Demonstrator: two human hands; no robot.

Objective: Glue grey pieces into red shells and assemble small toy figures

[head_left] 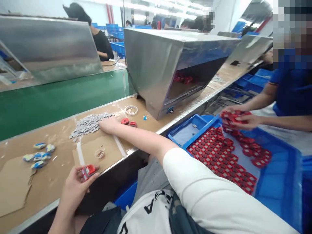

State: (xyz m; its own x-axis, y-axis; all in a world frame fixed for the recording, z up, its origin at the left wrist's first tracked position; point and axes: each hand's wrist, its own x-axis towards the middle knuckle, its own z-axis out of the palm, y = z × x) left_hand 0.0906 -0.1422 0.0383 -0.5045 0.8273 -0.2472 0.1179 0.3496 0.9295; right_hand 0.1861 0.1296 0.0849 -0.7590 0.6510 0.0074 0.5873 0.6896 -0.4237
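My left hand [79, 180] is closed around a small red plastic part [89, 169] with a grey-white section, just over the bench's front edge. My right hand [109, 125] reaches across to the right end of a heap of small flat grey pieces [86, 126]. Its fingers are drawn together at the heap, and whatever is between them is hidden. Beside that wrist lie two more red parts [125, 121]. A cardboard sheet [91, 149] with pale tape strips lies between my hands, bearing a small clear ring-shaped item [99, 153].
Several blue, yellow and white parts [40, 156] lie at left. A tape roll [131, 110] and a metal hood [156, 65] stand on the bench. At right, a co-worker's hands [240, 118] hold red parts over a blue bin [280, 182]. A green belt [65, 94] runs behind.
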